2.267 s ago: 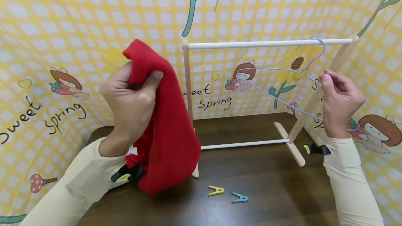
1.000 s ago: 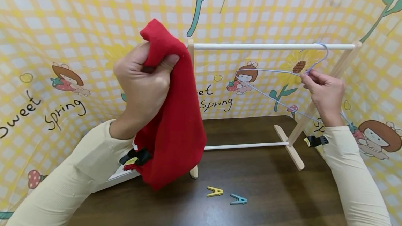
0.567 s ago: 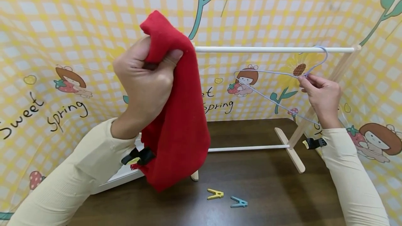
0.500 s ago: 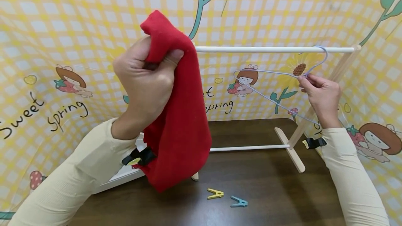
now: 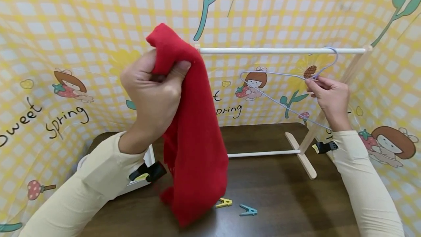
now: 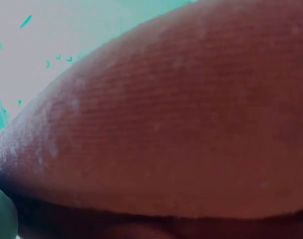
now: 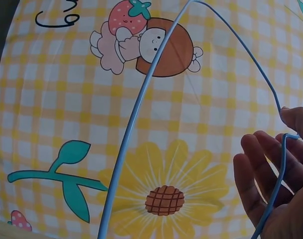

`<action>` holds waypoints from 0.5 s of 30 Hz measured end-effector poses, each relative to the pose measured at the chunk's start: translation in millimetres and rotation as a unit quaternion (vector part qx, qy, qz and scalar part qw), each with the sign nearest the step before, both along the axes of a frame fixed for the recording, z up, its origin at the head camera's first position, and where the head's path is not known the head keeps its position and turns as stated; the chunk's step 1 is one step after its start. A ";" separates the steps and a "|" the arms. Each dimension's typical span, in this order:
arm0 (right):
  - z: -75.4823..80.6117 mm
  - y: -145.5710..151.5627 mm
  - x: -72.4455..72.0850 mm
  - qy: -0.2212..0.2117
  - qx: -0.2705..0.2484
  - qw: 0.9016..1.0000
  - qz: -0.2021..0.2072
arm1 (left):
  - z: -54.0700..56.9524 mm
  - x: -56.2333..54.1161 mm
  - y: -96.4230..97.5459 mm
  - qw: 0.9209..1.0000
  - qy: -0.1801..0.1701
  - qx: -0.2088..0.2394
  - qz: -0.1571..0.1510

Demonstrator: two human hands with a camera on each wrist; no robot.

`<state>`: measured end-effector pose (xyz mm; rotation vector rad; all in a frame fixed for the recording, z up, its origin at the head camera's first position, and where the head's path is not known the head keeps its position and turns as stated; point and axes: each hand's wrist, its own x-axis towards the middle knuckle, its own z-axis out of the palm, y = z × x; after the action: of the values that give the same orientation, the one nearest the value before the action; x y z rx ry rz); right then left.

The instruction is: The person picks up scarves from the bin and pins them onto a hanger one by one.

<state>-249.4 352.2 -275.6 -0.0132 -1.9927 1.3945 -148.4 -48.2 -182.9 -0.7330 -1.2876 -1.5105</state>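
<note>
Taking the head view as a clock face: at 7–8 o'clock a white rectangular box (image 5: 133,185) is sitting on the dark brown wooden table (image 5: 279,185), partly behind the sleeve. At 9 the left hand (image 5: 152,100) is clenching a bright red soft fabric piece (image 5: 202,131), thumb pressing its upper part; the fabric is hanging from there toward 6, above the table. Left wrist view is showing only blurred close-up skin. A pale wooden rack with white rods (image 5: 250,51) is standing behind, its top rod running toward 2. At 6 a small yellow plastic clothespin (image 5: 227,203) is lying partly behind the fabric; at 5 a small blue plastic clothespin (image 5: 251,210) is lying beside it. A triangular lavender-blue wire hanger (image 5: 277,73) is hooking over the rod at 2. At 3 the right hand (image 5: 332,96) is pinching the hanger just below its hook.
</note>
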 end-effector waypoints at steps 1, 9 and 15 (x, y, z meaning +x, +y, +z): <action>0.0 0.2 -0.6 -0.002 -0.001 1.000 0.001 | -1.6 -0.5 -0.4 1.000 -0.003 0.001 0.003; 1.3 2.3 -1.8 -0.013 -0.032 0.999 0.024 | -13.9 -2.6 -0.3 1.000 -0.017 0.000 0.005; 1.8 4.7 -0.3 -0.012 -0.064 0.997 0.049 | -23.1 -2.5 4.0 0.999 -0.041 0.004 -0.002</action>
<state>-249.7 356.9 -273.8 0.0110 -1.9419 1.5904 -150.9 -44.1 -206.0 -0.6749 -1.3406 -1.5629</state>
